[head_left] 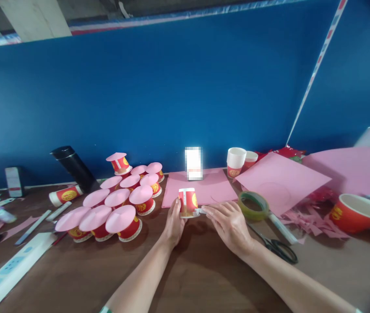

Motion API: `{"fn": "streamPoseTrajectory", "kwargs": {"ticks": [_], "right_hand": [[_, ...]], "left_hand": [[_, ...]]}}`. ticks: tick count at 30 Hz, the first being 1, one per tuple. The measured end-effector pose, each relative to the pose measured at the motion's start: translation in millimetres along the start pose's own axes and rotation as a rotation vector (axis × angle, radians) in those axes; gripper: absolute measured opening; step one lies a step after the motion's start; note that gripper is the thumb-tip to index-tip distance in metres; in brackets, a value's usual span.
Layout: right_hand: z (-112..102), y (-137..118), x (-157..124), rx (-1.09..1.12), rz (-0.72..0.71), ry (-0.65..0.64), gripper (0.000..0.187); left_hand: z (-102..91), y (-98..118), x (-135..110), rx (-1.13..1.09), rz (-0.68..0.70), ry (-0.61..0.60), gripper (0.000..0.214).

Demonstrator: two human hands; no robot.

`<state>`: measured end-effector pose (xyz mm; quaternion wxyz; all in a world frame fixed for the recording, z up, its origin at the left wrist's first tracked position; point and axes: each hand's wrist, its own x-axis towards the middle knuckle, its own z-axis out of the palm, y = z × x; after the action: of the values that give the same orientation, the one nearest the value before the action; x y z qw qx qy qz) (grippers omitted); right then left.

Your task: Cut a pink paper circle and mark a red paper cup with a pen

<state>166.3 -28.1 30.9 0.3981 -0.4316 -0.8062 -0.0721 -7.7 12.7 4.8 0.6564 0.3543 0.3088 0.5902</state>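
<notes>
An upturned red paper cup (188, 201) with a yellow emblem stands on the brown table near a pink paper sheet (214, 188). My left hand (174, 226) wraps around the cup's left side, fingers closed on it. My right hand (229, 224) lies just right of the cup, fingers stretched toward its white rim and touching the base. A roll of clear tape (253, 205) sits right beside my right hand.
Several upturned red cups topped with pink paper discs (117, 214) cluster at the left. Scissors (278, 248), a white pen (282, 228), a stack of cups (236, 162), large pink sheets (281, 180), an open red cup (356, 213), a black flask (74, 168) and a power strip (5, 274) lie around.
</notes>
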Motion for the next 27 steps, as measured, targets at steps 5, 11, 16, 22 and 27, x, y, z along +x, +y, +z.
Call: {"fn": "streamPoseTrajectory", "kwargs": {"ticks": [5, 11, 16, 22, 27], "right_hand": [[-1.1, 0.0, 1.1, -0.020, 0.020, 0.010, 0.026], [0.7, -0.3, -1.1, -0.012, 0.027, -0.009, 0.027], [0.2, -0.6, -0.6, -0.015, 0.029, -0.027, 0.028], [1.1, -0.8, -0.7, -0.036, 0.029, -0.023, 0.028], [3.0, 0.9, -2.4, -0.061, 0.003, -0.042, 0.030]], "left_hand": [[1.9, -0.3, -1.1, -0.004, 0.009, 0.013, 0.032], [5.6, 1.3, -3.5, 0.046, 0.038, 0.003, 0.029], [8.2, 3.4, -5.7, 0.082, 0.037, -0.011, 0.030], [8.7, 2.7, -6.5, 0.094, 0.032, 0.007, 0.027], [6.1, -0.3, -4.5, 0.076, 0.031, 0.036, 0.028]]}}
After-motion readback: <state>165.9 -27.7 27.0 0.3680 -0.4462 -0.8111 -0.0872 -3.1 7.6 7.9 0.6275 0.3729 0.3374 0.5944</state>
